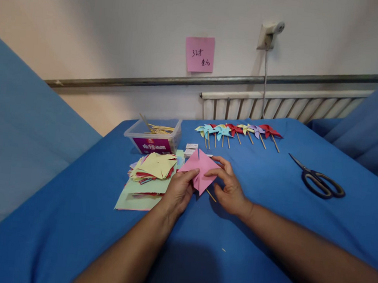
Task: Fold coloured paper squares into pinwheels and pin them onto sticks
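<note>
A pink paper pinwheel (200, 166) is held just above the blue table between both hands. My left hand (179, 192) pinches its left edge with thumb and fingers. My right hand (229, 185) grips its right side, forefinger laid across the paper. A thin wooden stick (211, 195) pokes out below the paper, between the two hands. Just left of my left hand lies a pile of cut coloured paper squares (153, 167) on pale green sheets (140, 194).
A clear plastic box of wooden sticks (153, 137) stands behind the paper pile. A row of finished pinwheels (238, 132) lies at the back of the blue table (268, 207). Scissors (318, 180) rest at the right. A radiator runs along the wall behind.
</note>
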The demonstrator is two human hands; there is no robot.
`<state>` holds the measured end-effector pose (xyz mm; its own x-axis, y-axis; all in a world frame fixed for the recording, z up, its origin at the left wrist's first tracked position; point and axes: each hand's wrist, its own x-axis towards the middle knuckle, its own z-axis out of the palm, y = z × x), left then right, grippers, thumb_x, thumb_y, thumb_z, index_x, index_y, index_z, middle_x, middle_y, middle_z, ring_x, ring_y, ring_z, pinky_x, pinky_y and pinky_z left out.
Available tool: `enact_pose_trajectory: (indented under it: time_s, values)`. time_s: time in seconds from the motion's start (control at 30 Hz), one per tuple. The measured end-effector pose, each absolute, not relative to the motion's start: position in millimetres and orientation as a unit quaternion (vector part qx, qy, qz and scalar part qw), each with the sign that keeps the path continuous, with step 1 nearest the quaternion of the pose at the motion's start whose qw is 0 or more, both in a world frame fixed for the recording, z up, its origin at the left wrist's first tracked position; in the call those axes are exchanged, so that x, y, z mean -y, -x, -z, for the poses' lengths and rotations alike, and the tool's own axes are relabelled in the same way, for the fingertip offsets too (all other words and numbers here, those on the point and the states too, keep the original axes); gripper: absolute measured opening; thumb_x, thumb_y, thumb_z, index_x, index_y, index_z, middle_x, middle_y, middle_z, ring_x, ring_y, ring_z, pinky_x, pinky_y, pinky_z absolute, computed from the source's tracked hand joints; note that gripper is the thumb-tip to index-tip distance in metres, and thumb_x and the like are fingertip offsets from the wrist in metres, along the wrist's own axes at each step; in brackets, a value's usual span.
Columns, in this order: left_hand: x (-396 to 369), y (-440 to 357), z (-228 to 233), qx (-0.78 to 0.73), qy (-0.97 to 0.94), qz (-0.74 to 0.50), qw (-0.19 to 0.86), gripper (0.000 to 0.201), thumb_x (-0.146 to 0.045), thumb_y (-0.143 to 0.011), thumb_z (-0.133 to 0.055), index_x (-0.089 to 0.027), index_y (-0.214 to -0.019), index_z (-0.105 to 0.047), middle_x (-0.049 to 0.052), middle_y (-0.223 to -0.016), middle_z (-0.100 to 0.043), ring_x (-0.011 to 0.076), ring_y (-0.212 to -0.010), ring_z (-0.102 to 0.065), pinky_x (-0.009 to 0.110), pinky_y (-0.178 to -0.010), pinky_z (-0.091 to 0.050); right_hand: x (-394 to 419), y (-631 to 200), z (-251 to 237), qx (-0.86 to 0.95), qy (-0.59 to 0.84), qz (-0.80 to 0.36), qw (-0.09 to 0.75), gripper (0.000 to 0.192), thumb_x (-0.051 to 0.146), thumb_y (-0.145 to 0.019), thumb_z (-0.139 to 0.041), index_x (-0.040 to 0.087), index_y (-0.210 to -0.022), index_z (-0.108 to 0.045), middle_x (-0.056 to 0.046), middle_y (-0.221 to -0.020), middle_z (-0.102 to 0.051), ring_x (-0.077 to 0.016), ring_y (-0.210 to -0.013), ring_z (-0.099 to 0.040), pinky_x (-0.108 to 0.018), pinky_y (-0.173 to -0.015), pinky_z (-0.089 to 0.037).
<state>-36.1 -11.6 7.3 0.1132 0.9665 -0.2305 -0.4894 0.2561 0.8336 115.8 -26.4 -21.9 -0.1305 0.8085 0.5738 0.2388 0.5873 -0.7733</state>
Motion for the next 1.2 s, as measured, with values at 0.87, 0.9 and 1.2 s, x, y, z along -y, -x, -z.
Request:
enact_pose_trajectory:
  time_s: [0.87,0.9,1.2]
  values:
    - [18.4,27.7,-5.1,-0.403,-0.331,-0.497,0.693,0.033,-0.022,-0.064,-0.080,-0.009,-0.094,-0.072,0.011,-0.085,-0.074,0.0190,-0.073,-0.067,0.029,-0.072,-0.051,21.7,-117.0,20.2,0.633,0.452,-0.279,0.563,0.010,0.022,-0.075,-0.064,0.021,-0.065,-0.060,-0.008,-0.104,-0.056,-0.0226,-0.102,-0.057,-0.035,-0.084,-0.047]
    - [18.3,27.7,-4.0,-0.402,-0.331,-0.495,0.696,0.033,-0.022,-0.064,-0.080,-0.009,-0.094,-0.072,0.012,-0.086,-0.074,0.0191,-0.074,-0.067,0.029,-0.072,-0.051,21.5,-117.0,20.7,0.631,0.455,-0.280,0.562,0.010,0.021,-0.074,-0.064,0.021,-0.065,-0.060,-0.008,-0.104,-0.056,-0.0225,-0.101,-0.057,-0.035,-0.084,-0.048]
    - [17.3,27.3,-0.5,-0.406,-0.336,-0.490,0.695,0.034,-0.021,-0.067,-0.078,-0.008,-0.098,-0.072,0.012,-0.086,-0.074,0.0201,-0.074,-0.068,0.031,-0.075,-0.052,22.3,-115.2,20.7,0.629,0.470,-0.292,0.545,0.010,0.020,-0.071,-0.063,0.022,-0.062,-0.059,-0.007,-0.101,-0.058,-0.0216,-0.096,-0.058,-0.033,-0.076,-0.048]
